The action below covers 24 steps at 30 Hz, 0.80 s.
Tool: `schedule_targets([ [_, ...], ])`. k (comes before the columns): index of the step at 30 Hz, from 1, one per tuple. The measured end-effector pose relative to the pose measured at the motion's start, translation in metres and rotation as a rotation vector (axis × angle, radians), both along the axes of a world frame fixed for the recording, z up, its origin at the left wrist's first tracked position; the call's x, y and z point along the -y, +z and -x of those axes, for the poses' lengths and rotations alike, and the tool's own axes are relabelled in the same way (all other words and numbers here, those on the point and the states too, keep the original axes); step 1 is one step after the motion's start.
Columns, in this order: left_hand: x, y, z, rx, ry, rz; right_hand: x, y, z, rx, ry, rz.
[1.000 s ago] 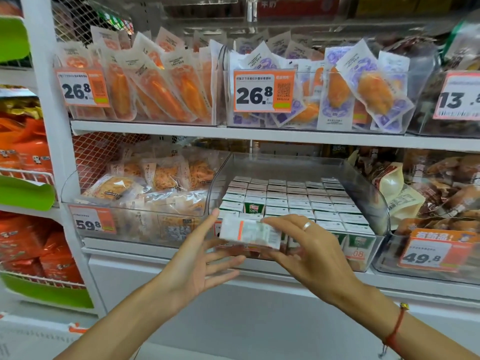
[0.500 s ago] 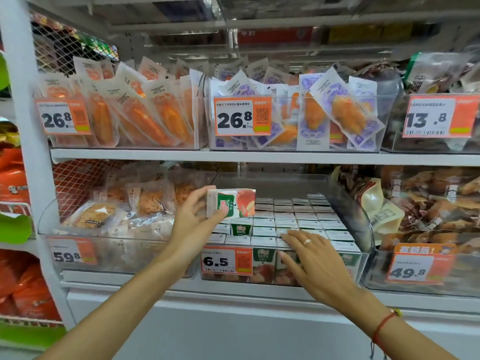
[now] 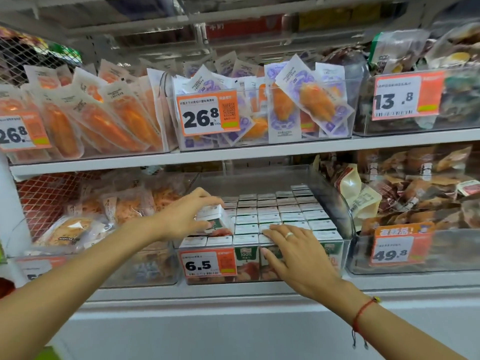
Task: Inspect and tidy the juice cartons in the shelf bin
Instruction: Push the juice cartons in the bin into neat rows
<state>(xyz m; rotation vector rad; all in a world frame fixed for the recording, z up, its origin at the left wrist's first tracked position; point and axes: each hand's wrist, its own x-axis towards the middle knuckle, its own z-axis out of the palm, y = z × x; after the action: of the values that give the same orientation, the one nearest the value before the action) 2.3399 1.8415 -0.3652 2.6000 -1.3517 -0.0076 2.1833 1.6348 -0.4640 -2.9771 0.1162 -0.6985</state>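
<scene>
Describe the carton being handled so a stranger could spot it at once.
Find the clear bin with the 6.5 price tag on the middle shelf. At its front-left corner, the left hand grips one juice carton. It alone sits tilted and raised above the flat rows.

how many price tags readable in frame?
5: 26.8 tag upper left, 26.8 tag upper middle, 13.8 tag upper right, 6.5 tag on the juice bin, 49.8 tag lower right. One lower-left tag is mostly hidden.
</scene>
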Motion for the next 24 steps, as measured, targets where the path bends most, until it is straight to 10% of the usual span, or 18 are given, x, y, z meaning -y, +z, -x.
schedule_targets([
  [24, 0.028, -0.034, -0.014, 0.073, 0.048, -0.051, 0.000, 0.000, -0.001, -0.031, -0.010, -0.018],
])
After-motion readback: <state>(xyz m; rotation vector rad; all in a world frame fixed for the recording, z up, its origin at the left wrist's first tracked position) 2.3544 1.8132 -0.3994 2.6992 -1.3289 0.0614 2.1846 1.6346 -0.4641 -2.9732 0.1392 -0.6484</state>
